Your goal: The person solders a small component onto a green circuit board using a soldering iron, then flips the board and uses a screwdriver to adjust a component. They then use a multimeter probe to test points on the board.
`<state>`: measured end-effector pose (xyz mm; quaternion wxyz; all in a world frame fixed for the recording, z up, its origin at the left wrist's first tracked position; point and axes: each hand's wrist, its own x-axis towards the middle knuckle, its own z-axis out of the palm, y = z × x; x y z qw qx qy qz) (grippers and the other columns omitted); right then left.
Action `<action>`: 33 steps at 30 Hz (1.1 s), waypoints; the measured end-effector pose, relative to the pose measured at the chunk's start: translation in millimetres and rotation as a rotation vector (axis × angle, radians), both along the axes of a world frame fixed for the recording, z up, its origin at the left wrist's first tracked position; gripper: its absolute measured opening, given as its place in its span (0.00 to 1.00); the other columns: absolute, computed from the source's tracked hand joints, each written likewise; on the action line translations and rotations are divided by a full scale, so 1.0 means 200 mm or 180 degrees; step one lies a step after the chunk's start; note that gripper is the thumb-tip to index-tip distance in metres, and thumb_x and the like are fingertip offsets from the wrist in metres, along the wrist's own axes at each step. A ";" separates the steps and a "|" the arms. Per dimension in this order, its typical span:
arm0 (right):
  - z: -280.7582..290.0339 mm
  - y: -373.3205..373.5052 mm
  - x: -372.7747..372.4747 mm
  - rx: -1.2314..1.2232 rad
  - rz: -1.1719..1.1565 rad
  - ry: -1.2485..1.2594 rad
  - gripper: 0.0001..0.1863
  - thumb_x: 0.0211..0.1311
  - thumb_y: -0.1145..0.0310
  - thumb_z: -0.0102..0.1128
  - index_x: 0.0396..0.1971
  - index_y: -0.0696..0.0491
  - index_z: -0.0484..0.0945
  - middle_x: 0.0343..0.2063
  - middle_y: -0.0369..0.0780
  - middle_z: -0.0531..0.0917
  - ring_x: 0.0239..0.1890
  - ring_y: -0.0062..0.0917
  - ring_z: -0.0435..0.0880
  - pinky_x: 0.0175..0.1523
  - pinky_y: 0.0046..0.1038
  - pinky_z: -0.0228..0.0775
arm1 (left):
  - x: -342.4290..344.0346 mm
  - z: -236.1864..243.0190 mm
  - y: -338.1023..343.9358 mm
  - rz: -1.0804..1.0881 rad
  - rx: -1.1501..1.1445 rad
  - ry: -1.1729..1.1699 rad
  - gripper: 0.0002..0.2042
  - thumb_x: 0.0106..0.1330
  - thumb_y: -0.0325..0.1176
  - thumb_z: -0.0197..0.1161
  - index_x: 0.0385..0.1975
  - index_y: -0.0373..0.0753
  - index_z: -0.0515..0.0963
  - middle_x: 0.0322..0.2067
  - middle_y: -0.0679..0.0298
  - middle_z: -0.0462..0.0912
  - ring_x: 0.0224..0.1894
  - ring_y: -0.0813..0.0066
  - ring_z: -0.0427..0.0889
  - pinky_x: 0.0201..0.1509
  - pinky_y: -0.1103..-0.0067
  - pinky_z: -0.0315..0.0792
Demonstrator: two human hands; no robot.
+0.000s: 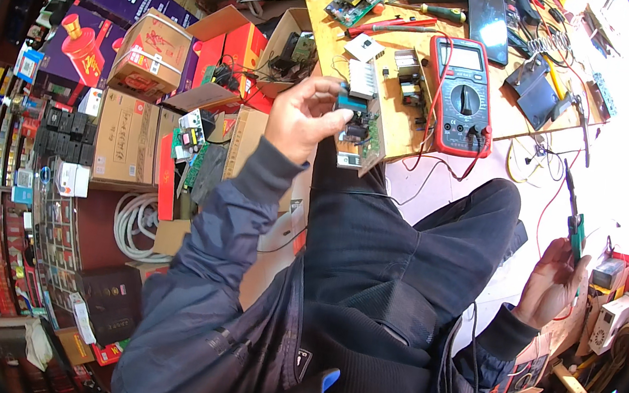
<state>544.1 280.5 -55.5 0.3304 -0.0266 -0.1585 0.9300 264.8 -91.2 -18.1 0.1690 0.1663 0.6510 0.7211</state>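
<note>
My left hand [302, 116] is closed on a metal-cased circuit board [364, 140] with dark components and a pale heatsink, at the front edge of the wooden bench [406, 27]; thumb and fingers grip its left side. To its right lies a red-and-grey multimeter [462, 93] with leads attached, and between them another small board assembly [411, 83]. My right hand [548, 280], low at the right beside my knee and off the bench, holds a slim tool [576, 236] with a green handle and long dark tip, a red wire hanging near it.
A phone [486, 25], screwdriver [439, 12], pliers, boards and a black device [532, 90] lie across the bench. Stacked cardboard boxes [126, 134], a white cable coil [134, 225] and shelves fill the left. Cluttered boxes and a white appliance [613, 323] stand at the right.
</note>
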 end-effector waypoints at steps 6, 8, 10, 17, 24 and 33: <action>0.05 -0.07 -0.09 0.0137 -0.0040 -0.0064 0.21 0.78 0.65 0.55 0.58 0.68 0.74 0.50 0.51 0.84 0.54 0.35 0.84 0.69 0.41 0.69 | 0.09 -0.20 0.09 0.0442 0.0306 0.0532 0.19 0.59 0.18 0.70 0.51 0.30 0.76 0.60 0.57 0.71 0.56 0.71 0.79 0.62 0.74 0.74; 0.06 -0.10 -0.13 0.0337 -0.0124 -0.0242 0.22 0.79 0.63 0.53 0.60 0.66 0.73 0.50 0.51 0.84 0.54 0.36 0.85 0.66 0.40 0.74 | 0.11 -0.22 0.11 0.0448 0.0263 0.0626 0.19 0.59 0.17 0.70 0.51 0.29 0.75 0.60 0.57 0.71 0.57 0.71 0.79 0.62 0.75 0.75; 0.07 -0.13 -0.16 0.0393 -0.0186 -0.0364 0.23 0.80 0.62 0.51 0.61 0.65 0.72 0.50 0.50 0.84 0.55 0.36 0.85 0.64 0.40 0.76 | 0.12 -0.24 0.12 0.0412 0.0261 0.0649 0.19 0.59 0.17 0.70 0.50 0.29 0.75 0.60 0.57 0.70 0.57 0.70 0.79 0.62 0.75 0.75; 0.09 -0.23 -0.27 0.0624 -0.0198 -0.0819 0.24 0.81 0.57 0.47 0.64 0.60 0.68 0.55 0.49 0.81 0.56 0.34 0.84 0.63 0.39 0.78 | 0.12 -0.22 0.11 0.0334 -0.0007 0.0636 0.19 0.60 0.15 0.67 0.51 0.29 0.75 0.62 0.56 0.69 0.60 0.68 0.78 0.65 0.72 0.74; 0.11 -0.30 -0.33 0.0678 -0.0083 -0.0777 0.25 0.81 0.60 0.48 0.66 0.63 0.65 0.57 0.50 0.81 0.58 0.33 0.84 0.63 0.38 0.80 | 0.10 -0.21 0.06 0.0309 -0.0384 0.0821 0.21 0.57 0.14 0.67 0.52 0.27 0.78 0.64 0.55 0.68 0.61 0.67 0.76 0.67 0.71 0.72; 0.06 -0.31 -0.34 0.0594 -0.0138 -0.1014 0.25 0.80 0.59 0.48 0.66 0.60 0.65 0.62 0.52 0.75 0.60 0.36 0.80 0.62 0.39 0.78 | 0.09 -0.18 0.01 0.0398 -0.1137 0.1251 0.22 0.53 0.15 0.69 0.51 0.25 0.80 0.59 0.54 0.73 0.60 0.66 0.75 0.65 0.73 0.70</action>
